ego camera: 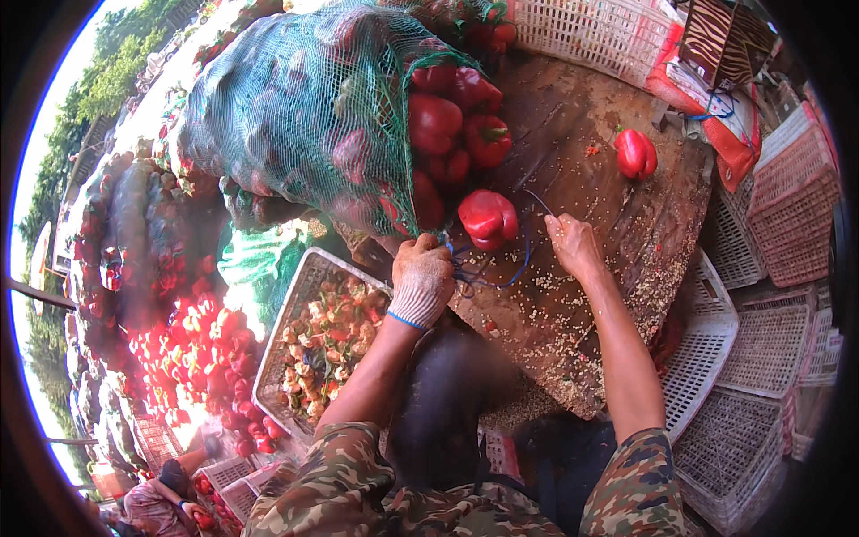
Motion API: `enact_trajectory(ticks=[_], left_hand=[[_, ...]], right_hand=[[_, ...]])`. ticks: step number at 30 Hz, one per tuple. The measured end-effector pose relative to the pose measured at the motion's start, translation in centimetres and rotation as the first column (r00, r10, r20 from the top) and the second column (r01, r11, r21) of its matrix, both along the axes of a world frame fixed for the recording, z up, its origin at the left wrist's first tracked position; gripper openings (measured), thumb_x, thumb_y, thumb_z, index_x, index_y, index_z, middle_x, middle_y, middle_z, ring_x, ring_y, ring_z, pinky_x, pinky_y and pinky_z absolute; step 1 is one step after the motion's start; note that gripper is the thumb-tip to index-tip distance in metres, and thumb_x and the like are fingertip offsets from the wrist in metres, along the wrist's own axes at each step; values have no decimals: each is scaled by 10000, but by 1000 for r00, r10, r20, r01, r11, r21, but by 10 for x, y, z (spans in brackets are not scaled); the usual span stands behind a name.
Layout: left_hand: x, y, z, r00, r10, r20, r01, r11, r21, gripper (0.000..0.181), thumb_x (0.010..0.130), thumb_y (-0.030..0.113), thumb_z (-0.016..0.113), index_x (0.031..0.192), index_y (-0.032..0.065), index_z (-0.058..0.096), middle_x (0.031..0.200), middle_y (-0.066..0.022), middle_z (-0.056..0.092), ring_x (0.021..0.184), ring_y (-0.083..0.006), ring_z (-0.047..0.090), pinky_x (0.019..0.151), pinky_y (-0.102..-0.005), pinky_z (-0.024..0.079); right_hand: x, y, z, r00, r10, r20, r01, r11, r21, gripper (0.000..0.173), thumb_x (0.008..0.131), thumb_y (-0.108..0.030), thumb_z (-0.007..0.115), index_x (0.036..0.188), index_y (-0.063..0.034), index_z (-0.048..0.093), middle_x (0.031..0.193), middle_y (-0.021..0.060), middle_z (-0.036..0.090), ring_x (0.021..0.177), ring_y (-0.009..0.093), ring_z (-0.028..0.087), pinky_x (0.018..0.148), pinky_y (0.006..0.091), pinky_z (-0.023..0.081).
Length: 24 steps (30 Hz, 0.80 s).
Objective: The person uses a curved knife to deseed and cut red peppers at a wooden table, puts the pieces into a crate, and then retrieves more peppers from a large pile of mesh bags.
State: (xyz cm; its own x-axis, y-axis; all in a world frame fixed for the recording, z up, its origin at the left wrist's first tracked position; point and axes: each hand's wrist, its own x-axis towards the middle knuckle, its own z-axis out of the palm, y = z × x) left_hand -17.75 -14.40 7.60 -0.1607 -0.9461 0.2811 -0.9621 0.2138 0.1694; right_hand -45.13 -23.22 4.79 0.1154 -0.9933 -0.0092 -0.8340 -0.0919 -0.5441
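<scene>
My left hand point(421, 278), in a knitted work glove with a blue cuff edge, grips the mouth of a green mesh bag point(288, 114). The bag lies on its side, full of red bell peppers point(435, 123) that show at its open end. A loose bell pepper point(488, 219) rests on the wooden board point(570, 127) between my hands. My bare right hand point(576, 243) pinches a thin dark strip; whether it is a cord or a slim tool I cannot tell. Loops of blue cord point(498, 283) lie beside my left glove. Farther off sits another bell pepper point(635, 154).
Pale seeds point(543, 335) litter the board. A plastic crate point(275, 349) of pepper cores point(329, 335) stands at left, near a heap of red peppers point(201, 356). Plastic crates point(765, 342) stack at right, below an orange sack point(738, 144). Another person's hand point(194, 510) holds a pepper at lower left.
</scene>
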Motion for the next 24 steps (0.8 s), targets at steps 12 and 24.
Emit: enact_trajectory(ticks=[12, 24], left_hand=[[8, 45, 34, 999, -26, 25, 25, 998, 61, 72, 654, 90, 637, 717, 71, 664, 898, -105, 616, 829, -357, 604, 709, -477, 496], [25, 70, 17, 995, -8, -102, -3, 994, -110, 97, 563, 147, 681, 626, 109, 618, 724, -58, 608, 790, -276, 611, 660, -430, 490]], right_hand=[[74, 58, 68, 811, 450, 374, -457, 886, -76, 389, 983, -313, 556, 784, 20, 580, 715, 246, 569, 699, 449, 568, 591, 442, 452], [117, 43, 129, 785, 612, 103, -596, 789, -150, 422, 971, -414, 522, 821, -42, 653, 763, 221, 648, 773, 428, 635, 679, 500, 519]])
